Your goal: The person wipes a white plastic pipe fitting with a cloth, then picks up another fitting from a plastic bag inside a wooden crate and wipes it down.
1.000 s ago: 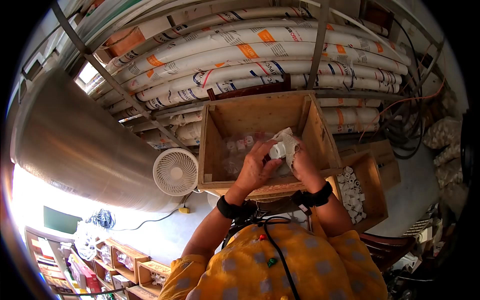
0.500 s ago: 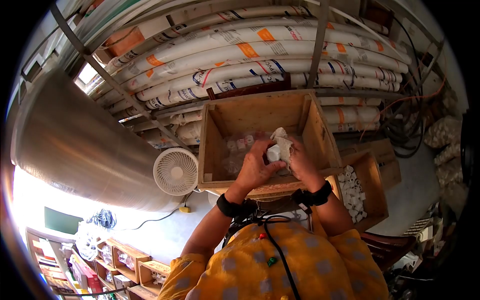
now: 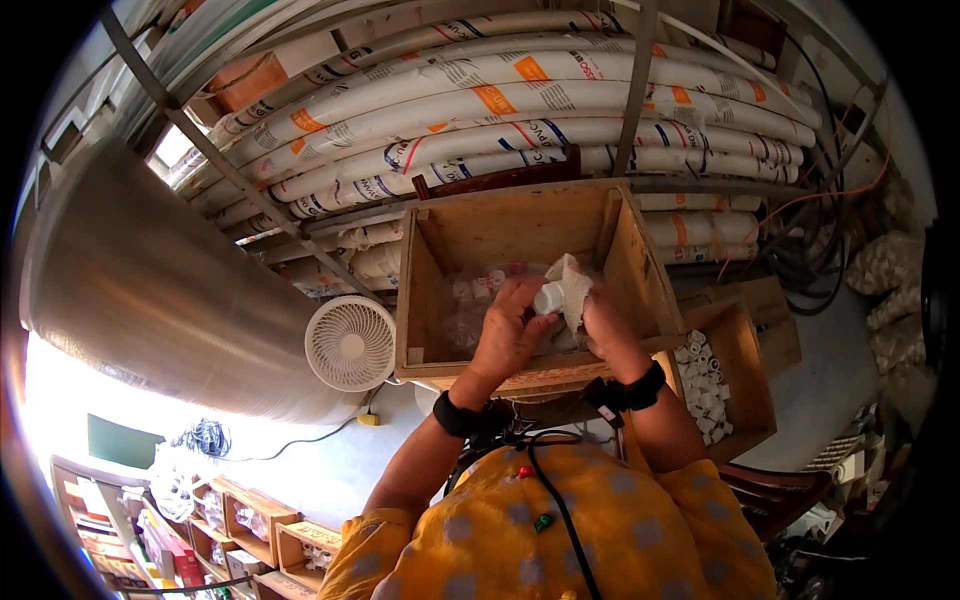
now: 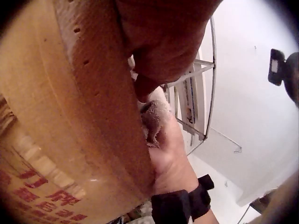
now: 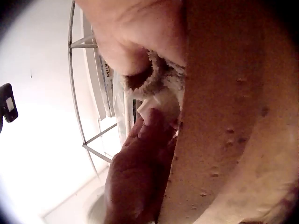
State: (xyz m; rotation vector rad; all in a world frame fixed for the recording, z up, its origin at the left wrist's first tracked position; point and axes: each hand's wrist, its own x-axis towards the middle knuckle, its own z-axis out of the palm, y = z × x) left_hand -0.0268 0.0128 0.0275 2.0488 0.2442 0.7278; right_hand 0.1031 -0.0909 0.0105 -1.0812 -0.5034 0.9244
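Observation:
Over the wooden box (image 3: 510,206), the left hand (image 3: 506,338) grips a white plastic fitting (image 3: 549,297) between thumb and fingers. The right hand (image 3: 611,328) holds a pale, rough cloth (image 3: 575,292) against the fitting's right side. In the right wrist view, the fitting (image 5: 161,108) sits between the left hand's fingers (image 5: 148,128) and the cloth (image 5: 175,80). The box wall hides part of both hands in the wrist views. Clear plastic bags with white fittings (image 3: 481,289) lie inside the box on the left.
A white fan (image 3: 351,344) stands left of the box. To the right is a smaller wooden box (image 3: 752,385) with many white fittings. Racked white pipes (image 3: 450,105) run behind, and a large metallic cylinder (image 3: 160,270) fills the left side.
The fitting has turned a little in the left hand, and the cloth has shifted and now stands up in a peak beside it. Both hands remain over the box.

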